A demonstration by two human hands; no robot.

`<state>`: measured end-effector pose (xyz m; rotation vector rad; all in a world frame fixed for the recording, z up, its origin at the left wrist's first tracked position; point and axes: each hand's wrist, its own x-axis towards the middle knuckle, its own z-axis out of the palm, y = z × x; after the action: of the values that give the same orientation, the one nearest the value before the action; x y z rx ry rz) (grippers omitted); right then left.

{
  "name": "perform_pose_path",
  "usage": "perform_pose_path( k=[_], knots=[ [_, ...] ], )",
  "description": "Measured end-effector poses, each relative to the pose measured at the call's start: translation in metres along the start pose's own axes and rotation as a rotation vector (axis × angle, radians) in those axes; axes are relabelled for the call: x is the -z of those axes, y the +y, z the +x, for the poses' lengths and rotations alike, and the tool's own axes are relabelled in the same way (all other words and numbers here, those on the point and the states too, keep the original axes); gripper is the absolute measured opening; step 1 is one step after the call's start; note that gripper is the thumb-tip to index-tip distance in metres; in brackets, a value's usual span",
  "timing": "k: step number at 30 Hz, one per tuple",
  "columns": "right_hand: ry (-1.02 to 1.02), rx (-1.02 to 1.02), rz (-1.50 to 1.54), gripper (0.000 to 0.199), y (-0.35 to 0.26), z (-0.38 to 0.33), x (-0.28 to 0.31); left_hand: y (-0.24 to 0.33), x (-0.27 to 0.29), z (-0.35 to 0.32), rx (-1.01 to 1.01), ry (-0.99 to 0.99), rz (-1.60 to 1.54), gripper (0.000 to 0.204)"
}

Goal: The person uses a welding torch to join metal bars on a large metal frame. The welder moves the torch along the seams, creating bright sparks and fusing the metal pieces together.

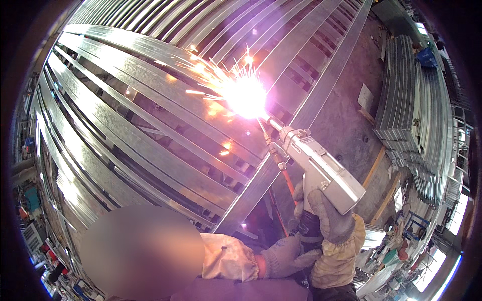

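A silver handheld welding gun (325, 170) points up and left, its nozzle tip lost in a white-violet glare with orange sparks. My right hand (329, 213), in a grey glove with a tan cuff, is closed round the gun's handle. Below it, my left hand (288, 258), also gloved, is closed on the dark lower part of the handle, close to the right cuff. A thin rod with a copper-coloured fitting and red hose (287, 180) runs beside the gun. The glare falls on a frame of galvanized steel tubes (165, 155); the exact contact spot is hidden.
Long flat steel bars lie in rows to the left and top, with gaps between. A stack of metal profiles (406, 110) stands on the right, a blue object (427, 57) on it. Wooden strips (374, 165) lie near it. A blurred patch hides the lower left.
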<state>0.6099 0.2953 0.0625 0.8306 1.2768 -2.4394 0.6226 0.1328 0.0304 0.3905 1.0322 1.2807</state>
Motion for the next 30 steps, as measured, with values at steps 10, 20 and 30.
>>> perform_pose_path(
  k=[10,20,30],
  knots=[
    [0.023,0.006,-0.105,0.045,-0.008,-0.003,-0.011,-0.006,-0.006,0.0,-0.094,0.062,-0.087,0.026],
    [-0.218,0.075,0.294,0.05,0.022,0.0,0.024,-0.004,-0.006,0.001,-0.077,0.044,-0.045,0.024],
    [0.005,0.059,-0.138,0.033,-0.001,-0.003,-0.003,0.008,0.0,-0.002,-0.062,0.022,0.008,0.031]
  ],
)
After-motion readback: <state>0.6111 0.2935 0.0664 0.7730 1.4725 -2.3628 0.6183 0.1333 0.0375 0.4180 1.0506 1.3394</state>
